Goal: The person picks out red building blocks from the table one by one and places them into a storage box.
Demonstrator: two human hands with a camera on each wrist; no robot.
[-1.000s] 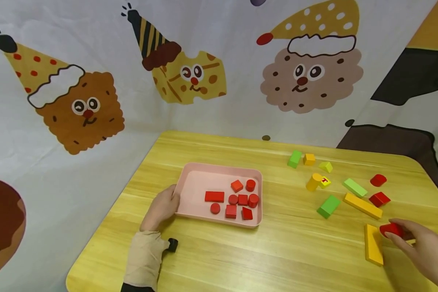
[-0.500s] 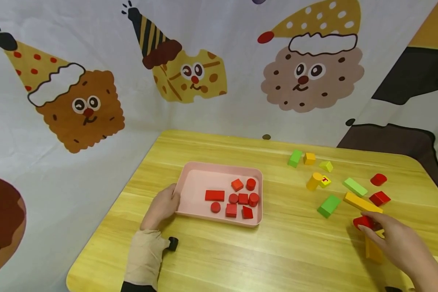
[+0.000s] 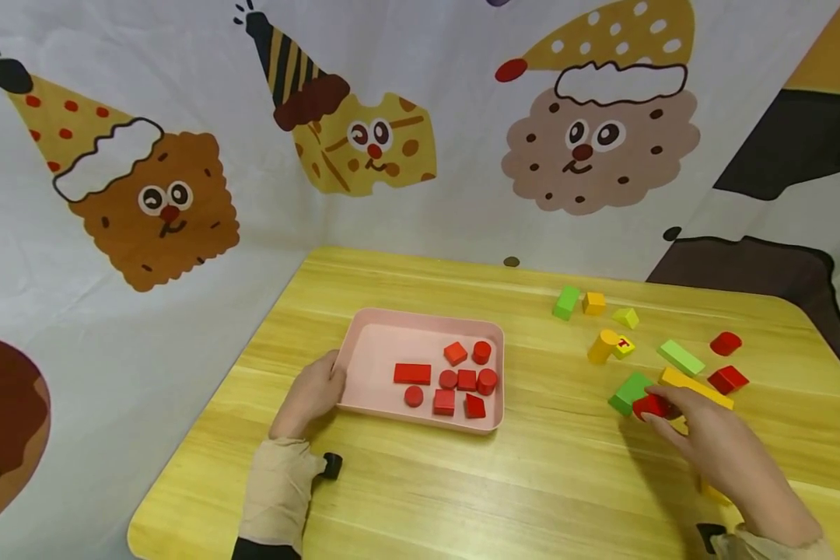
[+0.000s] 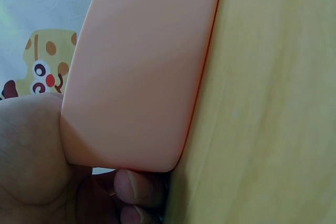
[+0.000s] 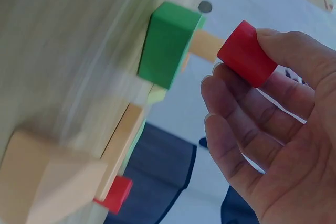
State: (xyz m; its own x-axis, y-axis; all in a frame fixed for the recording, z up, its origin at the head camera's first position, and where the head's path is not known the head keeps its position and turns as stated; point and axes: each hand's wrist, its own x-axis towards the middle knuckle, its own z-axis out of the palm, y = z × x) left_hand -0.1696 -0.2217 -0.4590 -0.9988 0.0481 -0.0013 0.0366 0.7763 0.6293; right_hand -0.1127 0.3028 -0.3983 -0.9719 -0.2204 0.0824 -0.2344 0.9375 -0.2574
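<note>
A pink tray [image 3: 371, 354] rests on the table with several red blocks grouped toward its right side, among them a long red block [image 3: 412, 374]. My left hand [image 3: 311, 394] grips the tray's left end; the left wrist view shows fingertips [image 4: 137, 186] curled in at the tray wall [image 4: 136, 72]. Between thumb and fingers, my right hand [image 3: 707, 428] pinches a red cylinder block [image 5: 248, 53], held up in the air. In the head view it overlaps the edge of a green block [image 3: 630, 391]. The ring and little fingers of that hand are bent and hold nothing.
Two red blocks lie at the right: a rounded one [image 3: 726, 344] and a box-shaped one [image 3: 728, 379]. Nearby are a long yellow block [image 3: 700, 386], a light green block [image 3: 681, 358] and an orange cylinder [image 3: 603, 347]. A printed cloth [image 3: 462, 233] hangs behind the table [image 3: 504, 490].
My right hand has carried the red cylinder leftward and away from me, from beside the near yellow block to the green block. My left hand and the tray have stayed in place.
</note>
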